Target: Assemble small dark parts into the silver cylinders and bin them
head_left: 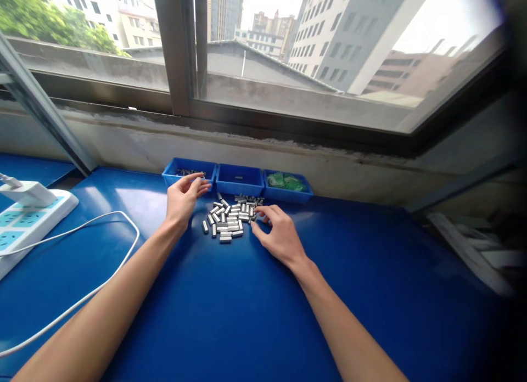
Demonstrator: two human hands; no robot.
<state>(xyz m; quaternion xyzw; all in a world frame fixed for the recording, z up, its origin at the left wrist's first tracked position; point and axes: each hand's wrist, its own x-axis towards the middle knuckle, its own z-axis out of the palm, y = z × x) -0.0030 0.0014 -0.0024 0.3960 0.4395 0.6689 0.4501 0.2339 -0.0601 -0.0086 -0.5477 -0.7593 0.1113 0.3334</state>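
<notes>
My left hand (183, 198) hovers at the front edge of the left blue bin (168, 175). Its fingers stretch to the right, with the thumb close to them; I make out nothing held. Small dark metal parts (187, 173) lie inside that bin. On the table is a loose pile of short silvery metal pieces (233, 226), with smaller pieces (249, 199) at its back. At the pile's right edge is my right hand (278, 234), thumb and forefinger apart beside the nearest pieces. Whether the fingertips touch them is unclear.
The middle blue bin (240, 189) holds one small piece, and the right bin (288, 195) holds green items (286, 181). A white power strip (61, 206) with a plug lies at left. Its white cable (134, 228) loops across the blue table (230, 316). A window stands behind.
</notes>
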